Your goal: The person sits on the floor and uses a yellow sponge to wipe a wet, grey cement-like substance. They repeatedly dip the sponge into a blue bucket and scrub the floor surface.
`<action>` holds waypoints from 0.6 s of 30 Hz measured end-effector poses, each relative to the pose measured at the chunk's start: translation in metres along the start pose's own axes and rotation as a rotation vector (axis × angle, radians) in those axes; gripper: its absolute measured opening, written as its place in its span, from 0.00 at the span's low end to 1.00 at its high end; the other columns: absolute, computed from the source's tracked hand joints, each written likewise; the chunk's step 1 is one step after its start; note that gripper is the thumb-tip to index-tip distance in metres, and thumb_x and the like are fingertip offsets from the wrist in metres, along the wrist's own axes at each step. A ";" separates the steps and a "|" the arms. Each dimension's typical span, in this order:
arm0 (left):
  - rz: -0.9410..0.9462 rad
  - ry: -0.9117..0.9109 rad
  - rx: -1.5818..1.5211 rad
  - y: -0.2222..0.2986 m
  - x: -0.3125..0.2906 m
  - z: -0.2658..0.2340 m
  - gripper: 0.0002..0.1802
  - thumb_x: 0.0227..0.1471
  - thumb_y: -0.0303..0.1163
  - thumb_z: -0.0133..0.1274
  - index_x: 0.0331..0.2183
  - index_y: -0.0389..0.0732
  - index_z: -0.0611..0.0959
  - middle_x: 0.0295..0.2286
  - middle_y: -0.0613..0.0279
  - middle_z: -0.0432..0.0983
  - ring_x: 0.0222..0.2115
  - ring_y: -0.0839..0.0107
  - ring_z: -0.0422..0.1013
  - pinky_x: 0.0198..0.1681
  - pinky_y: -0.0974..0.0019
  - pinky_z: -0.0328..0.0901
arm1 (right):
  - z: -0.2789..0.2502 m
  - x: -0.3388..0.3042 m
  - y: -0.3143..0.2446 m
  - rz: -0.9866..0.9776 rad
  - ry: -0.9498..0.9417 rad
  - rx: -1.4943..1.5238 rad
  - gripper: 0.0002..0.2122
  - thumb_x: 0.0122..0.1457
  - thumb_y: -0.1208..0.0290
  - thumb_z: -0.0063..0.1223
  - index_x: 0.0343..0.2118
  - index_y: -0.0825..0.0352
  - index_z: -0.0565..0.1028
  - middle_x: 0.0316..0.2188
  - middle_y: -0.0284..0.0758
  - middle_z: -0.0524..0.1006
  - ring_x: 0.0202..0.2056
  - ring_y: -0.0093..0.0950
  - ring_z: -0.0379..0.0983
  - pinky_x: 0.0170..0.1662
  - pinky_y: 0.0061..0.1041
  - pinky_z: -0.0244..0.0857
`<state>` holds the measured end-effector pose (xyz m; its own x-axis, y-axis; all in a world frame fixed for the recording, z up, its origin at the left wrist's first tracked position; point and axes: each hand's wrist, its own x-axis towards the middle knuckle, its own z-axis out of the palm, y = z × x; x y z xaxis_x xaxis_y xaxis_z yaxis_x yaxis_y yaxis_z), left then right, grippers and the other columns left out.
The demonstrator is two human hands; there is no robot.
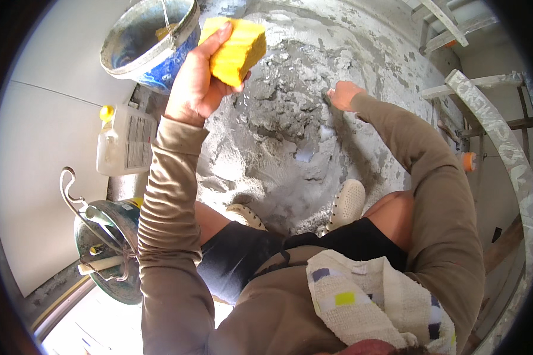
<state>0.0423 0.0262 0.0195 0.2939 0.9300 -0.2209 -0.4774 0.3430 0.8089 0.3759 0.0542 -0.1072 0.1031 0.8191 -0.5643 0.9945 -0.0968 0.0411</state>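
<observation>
My left hand (194, 89) grips a thick yellow sponge (238, 50), thumb across its top, beside the rim of a blue bucket (170, 80). The bucket has a wire handle and a small yellowish piece inside. Below and to the right of the sponge, a rough heap of wet grey mortar (281, 100) covers the floor. My right hand (344, 96) is at the heap's right edge with its fingers curled in. Whatever those fingers hold, if anything, is hidden.
At the left stand a translucent jug (124, 142) with a yellow cap and a green bucket (121, 284) holding several tools. Splattered wooden frames (491, 112) line the right side, near an orange object (469, 161). My pale clogs (346, 204) flank the near mortar.
</observation>
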 end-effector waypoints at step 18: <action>-0.001 0.084 0.002 -0.002 -0.007 -0.006 0.26 0.58 0.49 0.56 0.51 0.43 0.73 0.39 0.56 0.76 0.30 0.61 0.76 0.22 0.66 0.69 | 0.001 0.040 0.022 -0.007 0.206 -0.175 0.19 0.63 0.57 0.44 0.42 0.68 0.80 0.43 0.49 0.80 0.46 0.46 0.77 0.48 0.43 0.71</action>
<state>0.0360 0.0201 0.0156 0.2239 0.9373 -0.2670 -0.4755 0.3442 0.8096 0.4015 0.0844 -0.1300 0.0800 0.9190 -0.3860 0.9819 -0.0059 0.1895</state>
